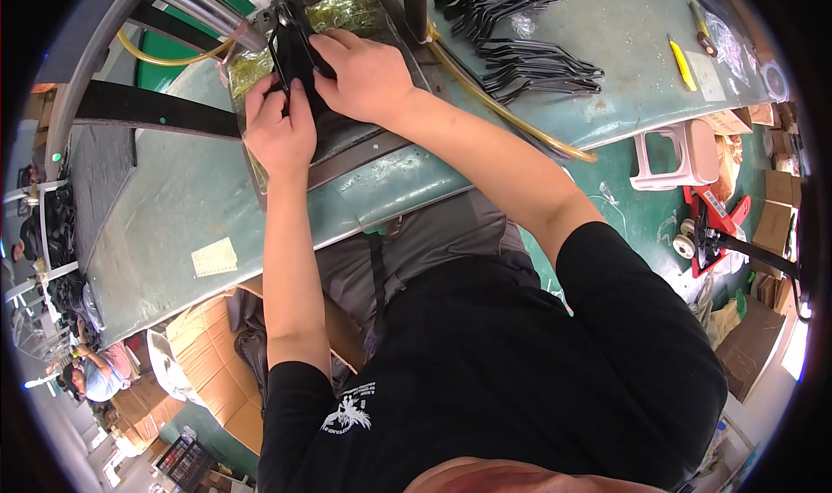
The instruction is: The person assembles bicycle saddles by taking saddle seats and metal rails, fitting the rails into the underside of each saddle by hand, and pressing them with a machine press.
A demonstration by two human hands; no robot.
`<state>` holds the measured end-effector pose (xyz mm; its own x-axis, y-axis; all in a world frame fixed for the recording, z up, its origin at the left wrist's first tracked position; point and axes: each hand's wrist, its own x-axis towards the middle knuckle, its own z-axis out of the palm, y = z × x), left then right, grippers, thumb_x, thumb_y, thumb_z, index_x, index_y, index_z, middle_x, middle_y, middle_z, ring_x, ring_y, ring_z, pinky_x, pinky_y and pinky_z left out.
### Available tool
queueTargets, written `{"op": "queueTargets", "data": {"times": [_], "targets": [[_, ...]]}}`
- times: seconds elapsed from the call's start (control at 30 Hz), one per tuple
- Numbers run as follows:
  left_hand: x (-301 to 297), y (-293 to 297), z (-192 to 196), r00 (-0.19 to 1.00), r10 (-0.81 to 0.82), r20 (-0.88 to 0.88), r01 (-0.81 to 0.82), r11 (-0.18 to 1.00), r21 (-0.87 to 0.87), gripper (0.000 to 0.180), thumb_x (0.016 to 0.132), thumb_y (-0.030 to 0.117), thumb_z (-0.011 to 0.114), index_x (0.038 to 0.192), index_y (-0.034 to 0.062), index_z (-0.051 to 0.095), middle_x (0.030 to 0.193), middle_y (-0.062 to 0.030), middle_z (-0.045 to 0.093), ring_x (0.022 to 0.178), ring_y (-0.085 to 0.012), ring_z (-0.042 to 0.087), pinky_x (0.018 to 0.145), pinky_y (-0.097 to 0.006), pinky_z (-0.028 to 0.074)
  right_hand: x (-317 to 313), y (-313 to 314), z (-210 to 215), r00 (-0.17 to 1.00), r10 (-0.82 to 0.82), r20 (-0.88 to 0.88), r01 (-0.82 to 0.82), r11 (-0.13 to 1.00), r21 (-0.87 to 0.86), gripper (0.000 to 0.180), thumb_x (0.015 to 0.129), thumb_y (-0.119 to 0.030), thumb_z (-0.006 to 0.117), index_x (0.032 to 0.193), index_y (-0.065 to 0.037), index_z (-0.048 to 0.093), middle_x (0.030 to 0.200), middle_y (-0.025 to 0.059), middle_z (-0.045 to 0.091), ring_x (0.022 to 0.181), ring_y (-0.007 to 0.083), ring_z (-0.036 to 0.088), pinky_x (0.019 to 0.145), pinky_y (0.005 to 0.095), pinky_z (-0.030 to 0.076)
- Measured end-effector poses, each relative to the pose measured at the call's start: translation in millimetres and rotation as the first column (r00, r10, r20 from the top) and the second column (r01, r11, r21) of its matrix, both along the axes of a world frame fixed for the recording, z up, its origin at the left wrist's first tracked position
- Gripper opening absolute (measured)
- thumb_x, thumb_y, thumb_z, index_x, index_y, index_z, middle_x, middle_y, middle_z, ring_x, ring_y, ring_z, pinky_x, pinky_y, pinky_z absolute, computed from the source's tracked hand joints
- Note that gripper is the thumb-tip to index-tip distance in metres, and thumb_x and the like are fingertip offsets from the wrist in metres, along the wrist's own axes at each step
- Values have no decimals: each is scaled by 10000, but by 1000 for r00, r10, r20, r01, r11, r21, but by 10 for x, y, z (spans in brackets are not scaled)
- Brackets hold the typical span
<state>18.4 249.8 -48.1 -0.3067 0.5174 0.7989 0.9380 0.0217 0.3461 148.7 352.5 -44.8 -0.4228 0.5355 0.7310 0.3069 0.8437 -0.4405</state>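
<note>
My left hand (282,136) is closed, its thumb and fingers on the lower end of a dark black part (299,53). From the other side my right hand (371,79) bends its fingers against the same part, thumb tucked below. This part stands in the metal fixture of a bench press (334,142), whose bed is covered with yellowish clear film (354,15). Its exact shape is partly hidden by my fingers. Right of the press lie several black bent metal rods (542,64) in two heaps.
A yellow hose (511,116) curves over the green worktable (182,224). Farther right lie a yellow cutter (681,64) and a paper sheet. Steel press columns (416,8) rise close by my hands. Below stand a cardboard box (212,354), a pink stool (676,157) and a red pallet jack (718,224).
</note>
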Motion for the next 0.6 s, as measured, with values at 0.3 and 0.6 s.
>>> {"op": "queueTargets", "data": {"times": [0.3, 0.6], "targets": [[109, -151, 66, 927, -125, 354, 99, 991, 92, 418, 855, 164, 814, 1194, 36, 605, 1338, -228, 600, 1239, -388, 604, 987, -430, 528, 203, -112, 107, 992, 120, -29, -123, 953, -278, 822, 943, -539, 690, 1448, 76, 485, 1304, 321, 632, 1173, 480, 639, 987, 479, 541], [-246, -457, 319, 705, 73, 705, 211, 928, -307, 583, 707, 263, 765, 1249, 51, 738, 1120, -183, 761, 1044, -286, 731, 948, -393, 565, 620, -19, 396, 903, 423, -74, -390, 737, -551, 564, 870, -157, 562, 1412, -3, 600, 1404, 230, 630, 1314, 388, 597, 1154, 415, 429]]}}
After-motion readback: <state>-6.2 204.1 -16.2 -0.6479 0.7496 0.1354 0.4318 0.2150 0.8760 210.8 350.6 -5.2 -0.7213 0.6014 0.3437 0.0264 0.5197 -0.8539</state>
